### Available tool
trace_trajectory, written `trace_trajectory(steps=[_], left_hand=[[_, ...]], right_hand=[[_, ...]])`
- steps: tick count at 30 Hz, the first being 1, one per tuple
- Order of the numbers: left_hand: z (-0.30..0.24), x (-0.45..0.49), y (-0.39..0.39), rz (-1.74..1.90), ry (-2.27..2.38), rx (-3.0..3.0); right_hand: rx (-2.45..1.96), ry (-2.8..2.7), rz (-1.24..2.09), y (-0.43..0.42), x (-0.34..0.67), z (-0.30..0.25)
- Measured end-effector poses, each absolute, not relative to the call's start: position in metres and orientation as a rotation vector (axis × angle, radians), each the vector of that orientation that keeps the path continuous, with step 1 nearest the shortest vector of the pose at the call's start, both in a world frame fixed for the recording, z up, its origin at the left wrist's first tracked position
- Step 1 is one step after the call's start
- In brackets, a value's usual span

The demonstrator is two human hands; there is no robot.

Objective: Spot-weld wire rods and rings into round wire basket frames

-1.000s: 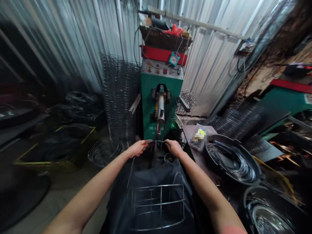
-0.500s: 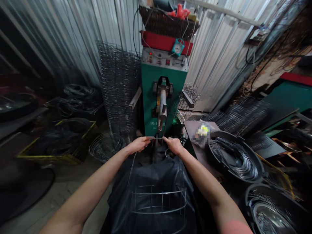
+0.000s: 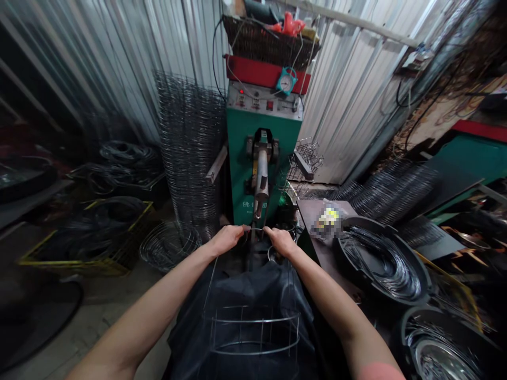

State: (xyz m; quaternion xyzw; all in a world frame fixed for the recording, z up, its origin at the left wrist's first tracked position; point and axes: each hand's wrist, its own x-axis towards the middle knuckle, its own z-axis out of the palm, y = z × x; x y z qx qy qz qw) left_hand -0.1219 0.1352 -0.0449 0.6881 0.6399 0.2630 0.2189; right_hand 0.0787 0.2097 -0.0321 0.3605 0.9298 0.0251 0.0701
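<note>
Your left hand [image 3: 227, 238] and your right hand [image 3: 281, 241] are close together, just below the tip of the welding arm [image 3: 260, 182] on the green spot welder [image 3: 261, 142]. Each grip is pressed shut, with the fingers pinching the top wire of a thin wire basket frame [image 3: 253, 320]. That wire runs across the small gap between your hands. The rest of the frame hangs down from there, and its round rings lie against the black apron [image 3: 241, 295] on your lap. It looks like your lap takes some of the weight, so your hands can keep the top wire steady near the tip.

On your right, the dark surface [image 3: 317, 248] reaches back toward the machine. A blurred packet [image 3: 327, 221] sits near its back edge, beside a black tub [image 3: 358, 224] full of shiny wire coils [image 3: 384, 269]. On your left, a tall roll of wire mesh [image 3: 190, 153] stands by the metal wall [image 3: 99, 68]. A round wire basket [image 3: 168, 245] sits on the floor [image 3: 99, 316] near a yellow crate [image 3: 71, 266].
</note>
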Motion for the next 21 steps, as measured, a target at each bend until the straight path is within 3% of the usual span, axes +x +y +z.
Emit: trace_trajectory(steps=[21], left_hand=[[-0.041,-0.136,0.177,0.75,1.818,1.89]], right_hand=[[1.183,2.89,-0.042,0.252,0.065,-0.035]])
